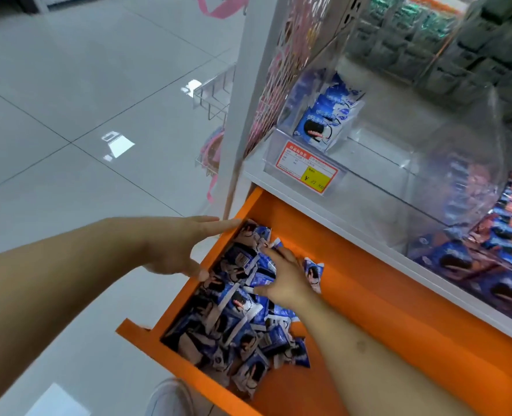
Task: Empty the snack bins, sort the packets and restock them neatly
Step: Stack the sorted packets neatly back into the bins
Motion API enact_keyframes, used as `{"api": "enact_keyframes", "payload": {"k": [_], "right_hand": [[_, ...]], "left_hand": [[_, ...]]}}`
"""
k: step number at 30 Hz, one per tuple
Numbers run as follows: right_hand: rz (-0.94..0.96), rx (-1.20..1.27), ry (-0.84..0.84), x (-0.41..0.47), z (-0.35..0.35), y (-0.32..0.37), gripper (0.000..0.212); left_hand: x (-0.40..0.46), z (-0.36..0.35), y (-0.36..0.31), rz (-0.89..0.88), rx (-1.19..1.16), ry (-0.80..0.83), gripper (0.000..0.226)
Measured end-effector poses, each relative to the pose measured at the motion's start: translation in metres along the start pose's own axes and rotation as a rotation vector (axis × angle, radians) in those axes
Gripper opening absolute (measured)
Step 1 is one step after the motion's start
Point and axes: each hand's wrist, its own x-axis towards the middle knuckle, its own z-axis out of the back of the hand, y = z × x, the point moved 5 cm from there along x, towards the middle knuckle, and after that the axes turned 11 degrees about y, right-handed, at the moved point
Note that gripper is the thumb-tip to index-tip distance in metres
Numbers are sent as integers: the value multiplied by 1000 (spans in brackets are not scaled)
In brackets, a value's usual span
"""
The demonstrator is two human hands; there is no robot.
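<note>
While the right hand point(287, 280) rests there, blue packets point(236, 313) look jumbled, perhaps crumpled.

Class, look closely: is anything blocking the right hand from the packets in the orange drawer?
Nothing visible. The right hand already rests on the packets in the open orange drawer, reaching from above.

My forearms point(68, 265) are bare, no sleeves, watch or rings; my one visible shoe point(170, 397) is pale grey-white.
</note>
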Motion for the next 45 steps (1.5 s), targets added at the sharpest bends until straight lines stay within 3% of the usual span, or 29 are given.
{"api": "enact_keyframes", "payload": {"k": [7, 12, 24, 30, 33, 36, 38, 39, 45], "right_hand": [[-7, -91, -94, -3, -12, -16, 77], [-11, 102, -116, -18, -6, -20, 55], [14, 491, -213, -74, 28, -23, 47], [36, 549, -225, -106, 43, -10, 47], [57, 690, -157, -118, 47, 2, 40], [187, 813, -91, -130, 47, 26, 27], [248, 843, -86, -135, 48, 43, 25], [281, 859, -85, -136, 49, 51, 25], [305, 953, -29, -121, 44, 48, 39]], "left_hand": [[0, 2, -3, -2, -3, -4, 111], [-2, 3, -6, 5, 6, -18, 112], [-7, 7, -17, 37, 76, -52, 112], [-16, 12, -38, 41, 190, -88, 94], [-12, 19, -46, -4, 63, -164, 78], [46, 17, -14, -190, -100, -292, 131], [25, 15, -41, -235, -91, -236, 60], [2, 15, -63, -237, -145, -206, 44], [-3, 13, -80, -201, -251, -172, 30]]}}
